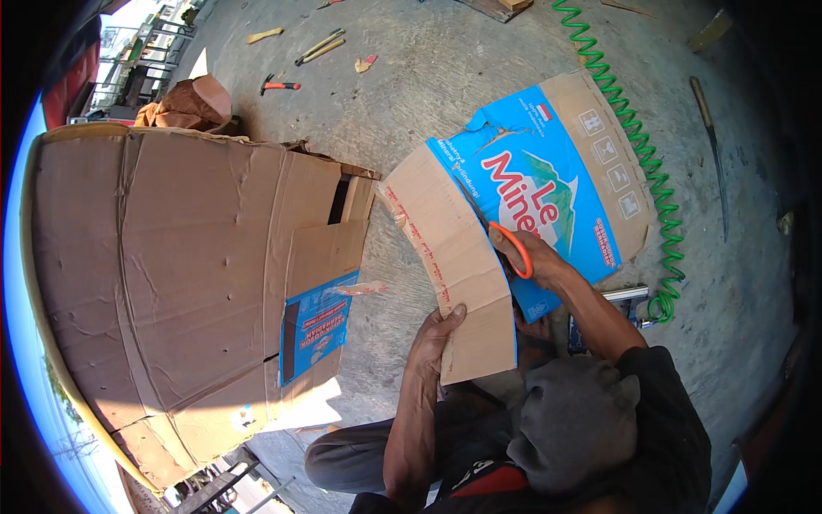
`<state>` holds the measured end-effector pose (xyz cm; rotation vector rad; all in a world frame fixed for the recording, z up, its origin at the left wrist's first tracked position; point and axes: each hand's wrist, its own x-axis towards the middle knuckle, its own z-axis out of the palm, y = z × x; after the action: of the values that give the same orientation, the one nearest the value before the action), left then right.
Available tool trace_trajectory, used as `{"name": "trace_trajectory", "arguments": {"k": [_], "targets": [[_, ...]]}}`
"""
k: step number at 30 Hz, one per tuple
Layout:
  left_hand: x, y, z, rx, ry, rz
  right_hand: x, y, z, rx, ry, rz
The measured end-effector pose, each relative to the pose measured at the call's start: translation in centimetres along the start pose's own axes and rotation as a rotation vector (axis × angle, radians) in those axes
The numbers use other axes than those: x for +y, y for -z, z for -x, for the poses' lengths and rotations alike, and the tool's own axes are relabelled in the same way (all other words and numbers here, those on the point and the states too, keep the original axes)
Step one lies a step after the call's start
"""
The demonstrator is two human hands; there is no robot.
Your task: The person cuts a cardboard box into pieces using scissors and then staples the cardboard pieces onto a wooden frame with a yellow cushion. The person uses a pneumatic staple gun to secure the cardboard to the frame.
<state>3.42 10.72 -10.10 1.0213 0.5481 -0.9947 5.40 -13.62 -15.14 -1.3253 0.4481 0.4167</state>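
My right hand (545, 264) grips orange-handled scissors (519, 254), its fingers through the loops. The dark blades lie along a cut between the blue printed part of a flattened cardboard sheet (501, 128) and a plain brown cardboard strip (467, 265). With thumb on top, my left hand (438, 330) pinches the strip's near left edge. Red marks run along the strip's outer edge. The blue part has a torn, creased patch near its far edge. My right fingertips are partly hidden by the handles. A dark grey cloth-covered shape (578, 420) fills the lower middle.
A large cardboard-covered frame (205, 248) stands at left. A green coiled hose (655, 171) runs down the right to a partly hidden metal-and-blue tool (629, 295). On the concrete lie a hammer (281, 86), yellow-handled pincers (322, 48) and a long thin wooden-handled tool (709, 128).
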Motion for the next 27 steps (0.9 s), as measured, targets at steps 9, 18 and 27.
{"name": "trace_trajectory", "arguments": {"k": [9,18,27], "targets": [[1.0,-0.2,1.5,0.049,-0.020,-0.047,-4.8,-1.1,1.2,0.025,-0.067,-0.051],[0.3,-1.5,2.4,0.041,-0.010,0.017,-3.5,-0.9,-1.2,0.006,-0.054,0.029],[-0.1,-1.7,2.9,0.014,-0.075,-0.065,-4.7,-1.8,-0.7,-0.034,-0.024,-0.140]]}}
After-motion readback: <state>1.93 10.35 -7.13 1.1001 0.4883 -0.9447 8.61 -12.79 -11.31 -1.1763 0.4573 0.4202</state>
